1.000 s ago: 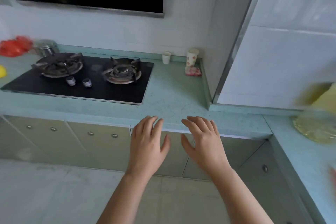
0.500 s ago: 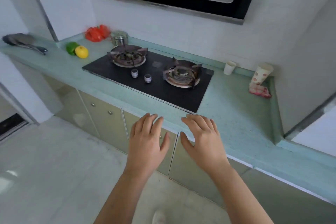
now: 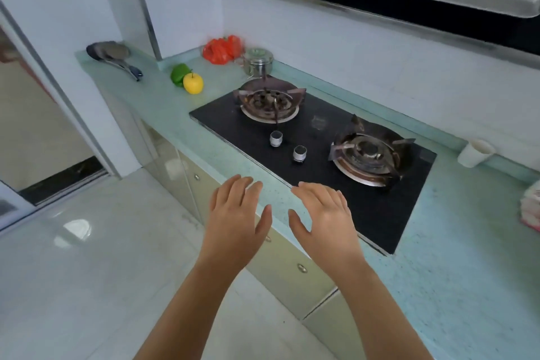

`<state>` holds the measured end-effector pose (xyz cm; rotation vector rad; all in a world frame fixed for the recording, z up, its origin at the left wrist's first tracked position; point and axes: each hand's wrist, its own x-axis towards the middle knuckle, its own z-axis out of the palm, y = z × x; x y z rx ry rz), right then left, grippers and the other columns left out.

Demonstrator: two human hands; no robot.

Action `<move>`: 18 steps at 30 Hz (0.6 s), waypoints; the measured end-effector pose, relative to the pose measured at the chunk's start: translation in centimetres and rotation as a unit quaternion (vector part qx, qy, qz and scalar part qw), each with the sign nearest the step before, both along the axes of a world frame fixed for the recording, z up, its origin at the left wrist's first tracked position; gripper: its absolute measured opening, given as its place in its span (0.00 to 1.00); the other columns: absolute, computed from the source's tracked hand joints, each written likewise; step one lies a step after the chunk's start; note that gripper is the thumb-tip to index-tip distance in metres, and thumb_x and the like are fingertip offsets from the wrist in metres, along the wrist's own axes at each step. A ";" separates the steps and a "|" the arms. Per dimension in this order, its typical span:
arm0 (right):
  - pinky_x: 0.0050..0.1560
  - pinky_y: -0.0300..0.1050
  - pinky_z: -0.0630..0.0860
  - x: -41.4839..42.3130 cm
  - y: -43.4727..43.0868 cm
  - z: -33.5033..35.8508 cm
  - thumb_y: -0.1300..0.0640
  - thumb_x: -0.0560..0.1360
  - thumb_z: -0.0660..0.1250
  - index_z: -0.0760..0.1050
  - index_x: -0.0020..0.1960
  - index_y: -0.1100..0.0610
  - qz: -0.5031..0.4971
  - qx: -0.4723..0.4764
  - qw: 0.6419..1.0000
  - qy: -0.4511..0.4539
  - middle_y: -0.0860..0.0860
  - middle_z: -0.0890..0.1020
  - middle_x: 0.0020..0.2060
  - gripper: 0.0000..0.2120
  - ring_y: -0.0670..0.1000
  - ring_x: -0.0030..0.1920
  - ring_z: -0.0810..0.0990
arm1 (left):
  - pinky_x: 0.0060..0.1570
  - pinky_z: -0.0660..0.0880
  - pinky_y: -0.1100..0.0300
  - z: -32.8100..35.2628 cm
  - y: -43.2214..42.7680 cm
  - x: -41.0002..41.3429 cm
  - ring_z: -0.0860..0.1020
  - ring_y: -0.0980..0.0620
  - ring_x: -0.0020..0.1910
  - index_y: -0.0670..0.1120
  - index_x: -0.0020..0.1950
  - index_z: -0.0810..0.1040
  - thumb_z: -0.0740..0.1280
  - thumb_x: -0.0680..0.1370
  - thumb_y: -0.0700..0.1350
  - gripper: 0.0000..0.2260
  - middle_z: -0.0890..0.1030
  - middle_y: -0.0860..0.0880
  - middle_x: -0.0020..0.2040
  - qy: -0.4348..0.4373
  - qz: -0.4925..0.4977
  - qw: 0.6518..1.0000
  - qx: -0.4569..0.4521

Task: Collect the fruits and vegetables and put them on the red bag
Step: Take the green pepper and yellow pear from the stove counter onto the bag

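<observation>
A crumpled red bag (image 3: 222, 49) lies in the far left corner of the pale green counter (image 3: 163, 108), against the wall. A green pepper (image 3: 178, 73) and a yellow apple (image 3: 193, 83) touch each other on the counter, in front of the bag and left of the stove. My left hand (image 3: 236, 221) and my right hand (image 3: 324, 221) hover palm down, fingers spread, over the counter's front edge near the stove. Both hold nothing and are far from the produce.
A black two-burner gas stove (image 3: 315, 149) fills the counter's middle. A small steel pot (image 3: 258, 61) stands by the bag. A dark ladle (image 3: 112, 55) lies at the counter's left end. A paper cup (image 3: 474, 152) and a patterned packet (image 3: 530, 207) are at right. Range hood above.
The view has swung left, bringing the red bag, pepper, apple and ladle further into view. Both hands keep the same spread pose in front of me.
</observation>
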<state>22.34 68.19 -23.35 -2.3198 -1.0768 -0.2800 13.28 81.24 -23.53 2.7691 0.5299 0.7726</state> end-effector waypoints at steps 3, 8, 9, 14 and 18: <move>0.60 0.62 0.69 0.8 4.1 -0.3 0.47 0.71 0.56 0.75 0.57 0.54 0.026 -0.013 0.999 0.024 0.52 0.79 0.55 0.19 0.53 0.57 0.73 | 0.55 0.72 0.48 -0.1 3.5 0.2 0.76 0.41 0.56 0.40 0.55 0.77 0.57 0.74 0.51 0.20 0.80 0.42 0.54 0.012 0.034 0.999 -0.008; 0.61 0.60 0.68 1.4 11.6 -1.1 0.47 0.72 0.55 0.75 0.57 0.55 0.055 -0.027 0.998 0.030 0.51 0.79 0.54 0.19 0.53 0.57 0.75 | 0.57 0.71 0.49 -1.0 10.8 0.0 0.75 0.41 0.57 0.41 0.56 0.77 0.58 0.74 0.51 0.19 0.80 0.42 0.54 0.012 0.065 0.998 -0.020; 0.61 0.59 0.68 1.3 13.5 -1.1 0.47 0.72 0.55 0.75 0.57 0.55 0.056 -0.030 0.998 0.030 0.52 0.79 0.54 0.20 0.53 0.57 0.75 | 0.57 0.71 0.48 -1.2 12.5 -0.2 0.76 0.41 0.57 0.40 0.55 0.77 0.60 0.74 0.50 0.17 0.80 0.42 0.54 0.007 0.071 0.997 -0.022; 0.64 0.60 0.66 0.5 23.5 -0.9 0.46 0.73 0.54 0.74 0.59 0.54 0.059 -0.049 0.996 0.050 0.52 0.78 0.58 0.21 0.53 0.60 0.73 | 0.56 0.70 0.45 -1.5 22.2 -1.1 0.77 0.39 0.55 0.40 0.54 0.78 0.64 0.71 0.48 0.17 0.81 0.41 0.53 0.005 0.079 0.997 -0.025; 0.63 0.61 0.66 -0.1 30.7 -0.3 0.50 0.73 0.59 0.74 0.59 0.55 0.052 -0.048 0.996 0.054 0.53 0.78 0.57 0.18 0.54 0.60 0.72 | 0.55 0.71 0.45 -1.1 29.6 -1.8 0.77 0.39 0.55 0.40 0.54 0.78 0.64 0.71 0.48 0.16 0.81 0.40 0.52 -0.010 0.066 0.998 -0.013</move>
